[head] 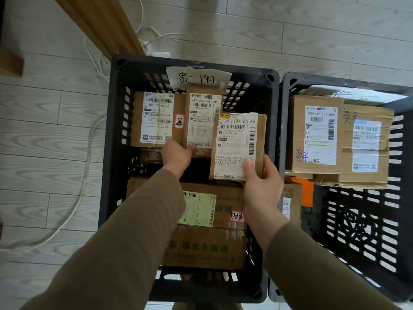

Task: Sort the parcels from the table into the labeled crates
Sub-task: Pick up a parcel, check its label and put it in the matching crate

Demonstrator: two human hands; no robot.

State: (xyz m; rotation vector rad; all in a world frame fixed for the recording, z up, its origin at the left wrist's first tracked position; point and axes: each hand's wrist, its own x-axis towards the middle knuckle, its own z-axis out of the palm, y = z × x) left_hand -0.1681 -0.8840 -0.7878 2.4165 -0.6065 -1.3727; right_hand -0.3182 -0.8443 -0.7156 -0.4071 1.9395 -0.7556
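Parcel [237, 144] with a white shipping label is held in the right hand [261, 182]. The thumb is pressed on the label's near corner and the fingers are wrapped round the near right edge. It hangs tilted over the right half of the left crate [111, 130], just inside the right wall.

Left hand [176, 156] is apart from the right, further toward the crate's centre. It holds the near edge of the middle parcel [204, 121], thumb on the label face, fingers hidden behind. The held parcel overlaps this parcel's right edge.

Touching the middle parcel on its left is the left parcel [156, 119], label up, against the far left wall. A large carton [201, 247] fills the near half of the crate, under both forearms. A handwritten paper tag [199, 78] hangs on the far rim.

Right crate [312, 82] stands touching the left crate's right wall. It holds a tall box [315, 135] and a wide box [366, 146] at its far end. Both crates sit on the wood floor [44, 130]. A white cable [87, 153] runs along the floor to the left.
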